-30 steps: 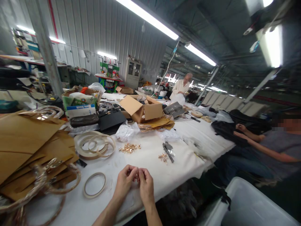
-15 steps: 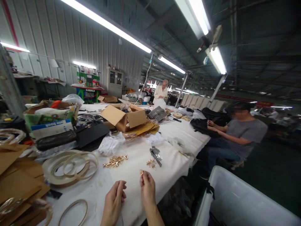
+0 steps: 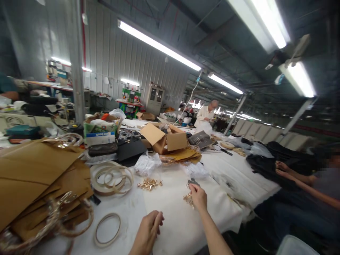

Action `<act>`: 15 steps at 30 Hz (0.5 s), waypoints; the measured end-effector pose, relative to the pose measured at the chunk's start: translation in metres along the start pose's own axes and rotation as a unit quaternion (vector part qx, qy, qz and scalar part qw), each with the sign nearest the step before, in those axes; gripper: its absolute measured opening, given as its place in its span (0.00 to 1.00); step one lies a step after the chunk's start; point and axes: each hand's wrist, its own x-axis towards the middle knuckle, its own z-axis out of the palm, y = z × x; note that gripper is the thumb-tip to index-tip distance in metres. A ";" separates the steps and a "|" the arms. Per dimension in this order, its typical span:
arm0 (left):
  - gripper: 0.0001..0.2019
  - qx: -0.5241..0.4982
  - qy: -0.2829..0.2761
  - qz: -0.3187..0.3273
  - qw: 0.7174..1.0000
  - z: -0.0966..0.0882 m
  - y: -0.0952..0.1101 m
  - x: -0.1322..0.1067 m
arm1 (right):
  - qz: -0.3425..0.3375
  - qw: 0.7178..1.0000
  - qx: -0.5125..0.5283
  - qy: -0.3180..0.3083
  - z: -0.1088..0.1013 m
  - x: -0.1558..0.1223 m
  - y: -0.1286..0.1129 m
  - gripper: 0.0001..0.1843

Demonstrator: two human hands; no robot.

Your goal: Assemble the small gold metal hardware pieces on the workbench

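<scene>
My right hand reaches forward over the white cloth table, fingers curled down onto a small cluster of gold metal fittings beside a grey metal tool. Whether it grips a piece is hidden. My left hand rests low near the table's front edge, fingers loosely closed in a pinch; what it holds is too small to see. A larger pile of gold fittings lies further left, apart from both hands.
Cream rings and a single ring lie left, beside brown paper sheets. An open cardboard box, plastic bags and black pieces sit behind. A seated person's arms work at right; another person stands far back.
My right hand has moved forward from near my left hand out to the small cluster of gold fittings. The left hand stayed low. The camera swung back left.
</scene>
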 end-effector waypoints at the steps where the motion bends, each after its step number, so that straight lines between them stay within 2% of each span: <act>1: 0.30 0.006 0.000 0.006 1.000 0.000 -0.001 0.000 | -0.010 1.000 -0.020 -0.013 0.001 0.003 0.001 0.24; 4: 0.29 0.018 0.000 0.016 1.000 0.001 -0.002 0.001 | -0.036 0.996 -0.062 -0.047 0.007 0.008 0.004 0.22; 7: 0.28 0.022 -0.002 0.016 1.000 0.002 -0.002 0.000 | -0.050 0.994 -0.086 -0.053 0.010 0.011 0.005 0.21; 12: 0.27 0.032 -0.007 0.023 0.999 -0.001 0.000 -0.001 | -0.050 0.994 -0.096 -0.002 0.008 0.010 -0.002 0.26; 15: 0.26 0.051 -0.008 0.027 0.998 -0.003 0.002 -0.005 | -0.023 0.996 -0.087 0.016 0.008 -0.004 -0.010 0.33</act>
